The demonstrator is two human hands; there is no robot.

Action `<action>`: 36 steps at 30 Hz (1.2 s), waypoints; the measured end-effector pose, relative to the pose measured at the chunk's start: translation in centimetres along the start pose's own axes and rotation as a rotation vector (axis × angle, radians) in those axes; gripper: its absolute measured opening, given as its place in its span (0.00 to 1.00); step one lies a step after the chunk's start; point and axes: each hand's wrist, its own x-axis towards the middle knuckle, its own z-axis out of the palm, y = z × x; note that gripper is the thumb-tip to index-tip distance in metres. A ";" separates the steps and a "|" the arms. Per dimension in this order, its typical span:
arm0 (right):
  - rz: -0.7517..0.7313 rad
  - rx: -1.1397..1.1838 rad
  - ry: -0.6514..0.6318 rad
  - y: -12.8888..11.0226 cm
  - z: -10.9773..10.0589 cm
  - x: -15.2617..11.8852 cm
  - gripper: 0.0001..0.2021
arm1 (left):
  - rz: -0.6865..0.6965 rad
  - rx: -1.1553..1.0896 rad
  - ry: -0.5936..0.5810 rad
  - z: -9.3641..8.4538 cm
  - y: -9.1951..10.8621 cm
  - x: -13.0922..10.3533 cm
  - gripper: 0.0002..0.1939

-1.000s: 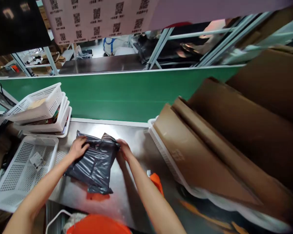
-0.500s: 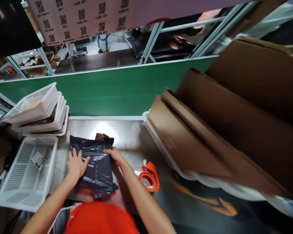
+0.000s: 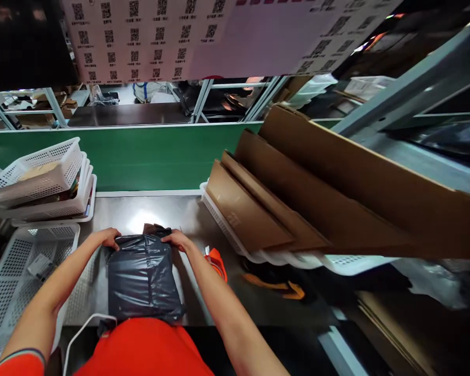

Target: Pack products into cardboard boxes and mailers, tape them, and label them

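A black plastic mailing bag (image 3: 144, 279) lies on the metal table in front of my body, bulging with something inside that I cannot see. My left hand (image 3: 108, 238) grips its far left corner, fingers closed on the plastic. At the far right corner my right hand (image 3: 177, 240) pinches the edge. Between the hands, a crumpled dark flap (image 3: 156, 228) sticks up at the far edge. An orange tape dispenser (image 3: 216, 262) sits right of the bag, partly hidden behind my right forearm.
White baskets (image 3: 43, 175) are stacked at the left, with another white basket (image 3: 8, 292) nearer, holding a small labelled packet. Flat cardboard sheets (image 3: 250, 209) stand in a white basket at the right. A green panel (image 3: 149, 162) borders the table (image 3: 113, 209) behind.
My left hand has gone from lying spread on the bag to gripping its far left corner. The bag has straightened out towards my body. The view has swung right.
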 end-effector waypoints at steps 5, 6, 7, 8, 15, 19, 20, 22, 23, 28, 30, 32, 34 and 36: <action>-0.204 -0.052 0.163 2.3 -1.7 -3.0 0.02 | 0.069 -0.010 0.176 3.1 -0.7 -3.0 0.08; -0.234 -0.054 0.185 3.3 -1.8 -3.9 0.01 | 0.072 -0.006 0.226 4.5 -1.0 -3.8 0.11; -0.259 -0.053 0.199 4.3 -1.7 -4.9 0.02 | 0.075 0.004 0.289 6.1 -1.3 -4.7 0.13; -0.281 -0.050 0.208 5.4 -1.5 -5.7 0.03 | 0.084 0.017 0.363 7.7 -1.7 -5.5 0.16; -0.395 -0.065 0.213 8.8 -0.6 -7.7 0.10 | 0.251 0.042 0.688 13.6 -4.5 -8.6 0.33; -0.442 -0.094 0.189 9.1 -1.0 -7.6 0.14 | 0.204 -0.094 0.654 14.2 -3.5 -10.1 0.31; -0.450 -0.099 0.184 9.4 -0.8 -7.8 0.15 | 0.165 -0.147 0.661 14.6 -2.9 -10.5 0.29; -0.468 -0.108 0.190 10.3 -0.1 -8.5 0.18 | 0.076 -0.257 0.711 15.9 -1.6 -11.1 0.25; -0.478 -0.112 0.204 10.9 0.4 -8.9 0.19 | 0.029 -0.307 0.749 16.8 -0.9 -11.4 0.23; -0.503 -0.135 0.204 11.9 1.4 -10.3 0.25 | -0.078 -0.422 0.766 19.1 -0.2 -12.5 0.25; -0.485 -0.163 0.142 10.6 0.8 -10.3 0.32 | -0.046 -0.368 0.767 17.5 -1.1 -12.6 0.21; -0.474 -0.264 0.113 8.6 0.4 -10.1 0.34 | -0.016 -0.244 0.866 14.2 -1.9 -12.0 0.16; -0.503 -0.432 0.115 7.0 0.5 -9.8 0.29 | 0.046 -0.122 0.924 10.1 -1.8 -10.2 0.14; -0.555 -0.570 0.150 6.2 1.5 -9.7 0.25 | 0.162 -0.082 0.794 6.6 -0.5 -7.3 0.21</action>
